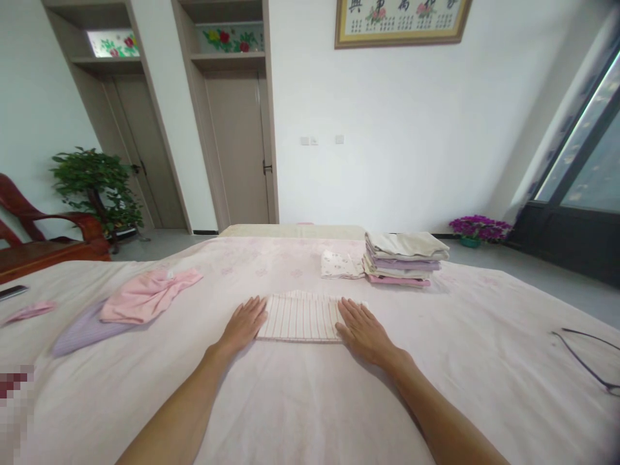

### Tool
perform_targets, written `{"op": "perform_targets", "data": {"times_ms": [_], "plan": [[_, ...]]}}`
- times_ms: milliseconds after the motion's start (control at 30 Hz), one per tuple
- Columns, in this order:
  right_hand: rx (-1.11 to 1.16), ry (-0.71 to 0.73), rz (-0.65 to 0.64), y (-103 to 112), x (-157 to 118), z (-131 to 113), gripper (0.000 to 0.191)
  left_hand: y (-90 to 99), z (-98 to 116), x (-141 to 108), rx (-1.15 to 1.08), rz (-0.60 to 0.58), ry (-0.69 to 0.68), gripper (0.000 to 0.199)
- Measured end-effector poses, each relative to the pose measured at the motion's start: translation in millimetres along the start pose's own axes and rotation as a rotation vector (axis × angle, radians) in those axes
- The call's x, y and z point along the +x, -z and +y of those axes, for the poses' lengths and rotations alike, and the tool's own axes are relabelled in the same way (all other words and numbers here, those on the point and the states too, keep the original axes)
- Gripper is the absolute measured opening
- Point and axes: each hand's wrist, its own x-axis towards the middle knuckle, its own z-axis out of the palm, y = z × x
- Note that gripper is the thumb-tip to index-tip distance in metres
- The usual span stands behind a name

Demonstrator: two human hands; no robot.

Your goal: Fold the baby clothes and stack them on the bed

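Note:
A striped white and pink cloth (pixel 301 318) lies folded in a flat rectangle on the pale pink table cover (pixel 290 400). My left hand (pixel 247 323) rests flat at its left edge, fingers stretched out. On the right end of the cloth lies my right hand (pixel 362 326), also flat with extended fingers. Neither hand grips anything. Beyond the right hand stands a stack of folded clothes (pixel 404 258), with a small patterned white cloth (pixel 341 265) touching its left side.
Pink (pixel 145 298) and lilac (pixel 92 330) garments lie loosely at the left, near a small pink piece (pixel 33 311) and a phone (pixel 13 292). Glasses (pixel 586 361) rest at the far right. A wooden chair (pixel 53 239) stands beyond the left edge.

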Motion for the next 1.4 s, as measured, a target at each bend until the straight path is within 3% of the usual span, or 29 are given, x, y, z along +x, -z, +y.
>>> {"op": "perform_targets", "data": {"times_ms": [133, 267, 400, 567, 700, 900, 1000, 1100, 1200, 1267, 1333, 1400], "plan": [[-0.011, -0.055, -0.01, 5.5, 2.2, -3.4, 0.056, 4.1, -5.5, -3.1, -0.042, 0.215, 0.167, 0.047], [-0.027, -0.011, -0.069, 5.7, 2.6, -6.5, 0.058, 8.8, 15.8, -6.9, 0.017, 0.256, 0.21, 0.043], [-0.038, -0.049, -0.044, 8.4, 3.6, -11.7, 0.056, 9.4, 34.0, -7.7, 0.095, 0.22, 0.25, 0.041], [0.054, 0.032, 0.058, 19.8, 9.4, -35.7, 0.058, 6.5, 32.0, 0.1, -0.152, 0.137, 0.317, 0.023], [0.178, 0.143, -0.028, 19.2, 12.4, -54.2, 0.059, 3.6, 30.6, 7.1, -0.279, 0.141, 0.334, 0.017], [0.352, 0.091, -0.154, 19.0, 13.2, -57.3, 0.055, 15.0, 46.3, 8.7, -0.478, 0.145, 0.328, 0.02], [0.576, 0.018, -0.079, 28.1, 18.8, -54.9, 0.046, 32.7, 65.7, 11.7, -0.548, 0.177, 0.274, 0.019], [1.053, -0.201, -0.01, 40.5, 26.7, -51.5, 0.052, 47.9, 98.3, 19.0, -0.526, 0.246, 0.164, 0.014], [1.617, -0.44, -0.1, 54.5, 32.1, -44.7, 0.062, 49.6, 140.1, 28.3, -0.45, 0.266, 0.054, 0.007], [1.861, -0.494, -0.197, 62.3, 32.9, -38.2, 0.065, 42.4, 166.4, 32.9, -0.447, 0.232, -0.001, 0.006], [1.92, -0.506, -0.237, 66.2, 31.9, -31.2, 0.063, 31.8, 185.9, 34.5, -0.507, 0.154, -0.053, 0.008], [1.813, -0.544, -0.207, 65.2, 30.3, -25.0, 0.054, 21.8, 196.4, 32.7, -0.619, 0.038, -0.087, 0.011]]}}
